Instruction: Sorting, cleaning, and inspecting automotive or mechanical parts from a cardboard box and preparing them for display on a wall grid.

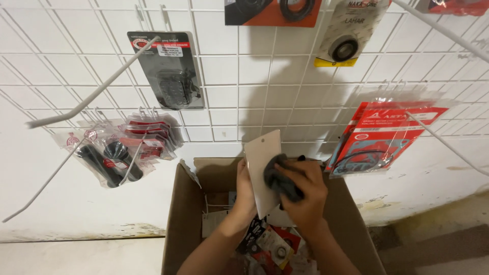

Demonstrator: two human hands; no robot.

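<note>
Head view shows the left hand (246,196) gripping a pale flat backing card (263,170) by its edge, upright over an open brown cardboard box (179,224). Right-hand (305,196) fingers (291,173) pinch a dark grey wad of cloth (280,181) against the card's face (mid-wipe, seemingly). More packets (272,244) lie in the box; several hang on the white wire grid (224,102).

Centre frame, over the open cardboard box (186,214), the left hand (245,196) grips a pale flat packet (261,163) upright while the right hand (305,196) presses a dark grey cloth (279,179) against it, packaged parts (379,137) hanging on the wire grid (239,91) behind.
</note>
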